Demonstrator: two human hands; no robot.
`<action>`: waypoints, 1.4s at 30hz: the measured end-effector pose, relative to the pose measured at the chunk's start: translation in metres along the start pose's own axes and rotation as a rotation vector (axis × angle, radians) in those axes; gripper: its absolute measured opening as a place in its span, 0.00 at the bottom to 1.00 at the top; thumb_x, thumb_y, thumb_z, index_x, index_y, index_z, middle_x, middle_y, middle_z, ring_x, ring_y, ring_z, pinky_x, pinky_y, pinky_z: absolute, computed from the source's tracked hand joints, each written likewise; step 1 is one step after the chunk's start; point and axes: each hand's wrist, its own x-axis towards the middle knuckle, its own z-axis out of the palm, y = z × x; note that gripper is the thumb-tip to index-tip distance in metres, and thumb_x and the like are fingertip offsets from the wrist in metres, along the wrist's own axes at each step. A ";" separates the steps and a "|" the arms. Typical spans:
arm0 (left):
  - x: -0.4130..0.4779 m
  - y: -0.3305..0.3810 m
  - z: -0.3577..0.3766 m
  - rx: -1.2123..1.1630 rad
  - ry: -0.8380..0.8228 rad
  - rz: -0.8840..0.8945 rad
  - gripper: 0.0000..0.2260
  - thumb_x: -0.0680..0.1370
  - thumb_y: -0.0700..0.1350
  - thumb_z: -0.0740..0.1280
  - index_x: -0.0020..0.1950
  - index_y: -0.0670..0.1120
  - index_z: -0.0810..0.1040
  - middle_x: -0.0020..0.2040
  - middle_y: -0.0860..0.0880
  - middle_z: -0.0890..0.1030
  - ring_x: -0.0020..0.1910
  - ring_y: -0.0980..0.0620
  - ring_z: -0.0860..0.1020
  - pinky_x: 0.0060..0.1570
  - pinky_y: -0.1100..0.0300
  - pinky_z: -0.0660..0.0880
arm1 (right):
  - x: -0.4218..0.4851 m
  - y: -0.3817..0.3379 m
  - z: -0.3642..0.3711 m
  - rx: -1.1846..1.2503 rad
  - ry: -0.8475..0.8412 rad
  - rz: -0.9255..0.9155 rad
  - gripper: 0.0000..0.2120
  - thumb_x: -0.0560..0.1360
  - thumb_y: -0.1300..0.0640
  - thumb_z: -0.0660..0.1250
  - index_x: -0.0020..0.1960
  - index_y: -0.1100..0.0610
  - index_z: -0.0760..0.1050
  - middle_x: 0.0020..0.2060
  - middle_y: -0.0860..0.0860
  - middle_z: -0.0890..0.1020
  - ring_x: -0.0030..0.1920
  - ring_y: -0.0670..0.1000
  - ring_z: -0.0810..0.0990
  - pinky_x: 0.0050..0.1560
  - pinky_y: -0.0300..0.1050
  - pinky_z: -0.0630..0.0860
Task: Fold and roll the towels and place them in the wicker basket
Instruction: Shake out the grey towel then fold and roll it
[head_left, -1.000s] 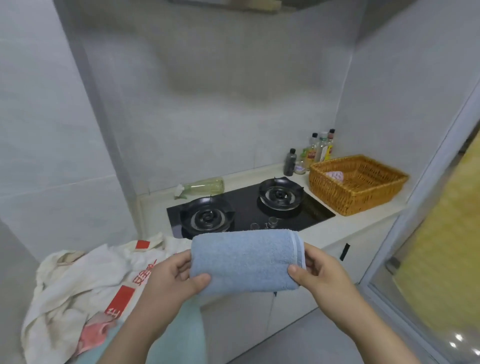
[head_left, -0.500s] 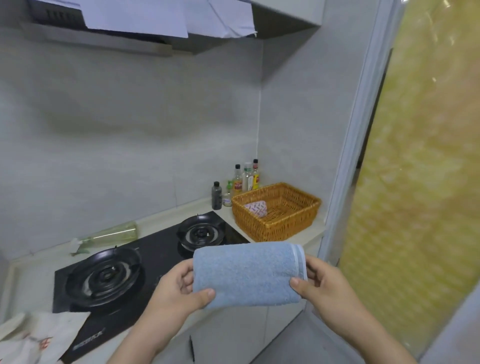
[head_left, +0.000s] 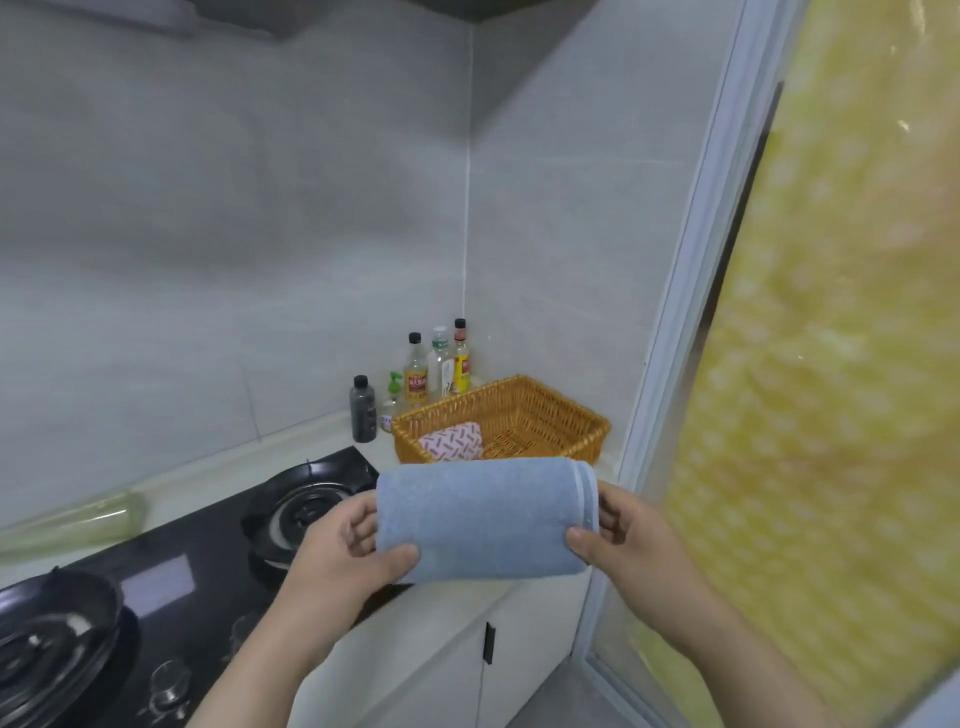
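A rolled light-blue towel (head_left: 483, 517) is held level in front of me, above the counter's front edge. My left hand (head_left: 345, 548) grips its left end, thumb across the front. My right hand (head_left: 626, 540) grips the right end with the white-striped hem. Just behind the towel stands the wicker basket (head_left: 550, 410) in the counter's far right corner. A rolled pink patterned towel (head_left: 451, 441) lies inside it at the left. The basket's near rim is hidden by the blue towel.
A black gas hob (head_left: 171, 587) with two burners fills the counter to the left. Several bottles (head_left: 439, 366) stand in the corner behind the basket. A clear bottle (head_left: 72, 525) lies along the back wall. A yellow-patterned glass door (head_left: 831, 389) stands on the right.
My view has swung right and closer to the basket. The pile of cloths at the left has left the view. Both hands still grip the rolled blue towel, now close in front of the basket.
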 end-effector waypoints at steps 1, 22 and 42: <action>0.019 -0.003 0.003 -0.011 0.006 -0.009 0.24 0.63 0.38 0.74 0.59 0.45 0.79 0.53 0.44 0.85 0.53 0.44 0.83 0.54 0.45 0.79 | 0.018 0.004 -0.005 -0.011 0.004 0.011 0.20 0.76 0.67 0.68 0.64 0.51 0.76 0.55 0.46 0.84 0.57 0.47 0.82 0.59 0.48 0.78; 0.251 -0.081 0.079 0.139 0.234 -0.171 0.19 0.68 0.31 0.75 0.56 0.46 0.80 0.50 0.48 0.86 0.51 0.49 0.83 0.51 0.55 0.78 | 0.323 0.107 -0.089 -0.152 -0.370 0.138 0.21 0.75 0.65 0.71 0.61 0.44 0.75 0.54 0.40 0.84 0.55 0.41 0.82 0.59 0.50 0.79; 0.350 -0.174 0.154 0.138 0.619 -0.516 0.22 0.72 0.47 0.75 0.63 0.59 0.74 0.59 0.57 0.81 0.58 0.53 0.80 0.59 0.48 0.78 | 0.510 0.246 -0.083 -0.427 -0.724 0.125 0.26 0.70 0.58 0.74 0.61 0.39 0.68 0.54 0.39 0.77 0.56 0.42 0.77 0.58 0.45 0.77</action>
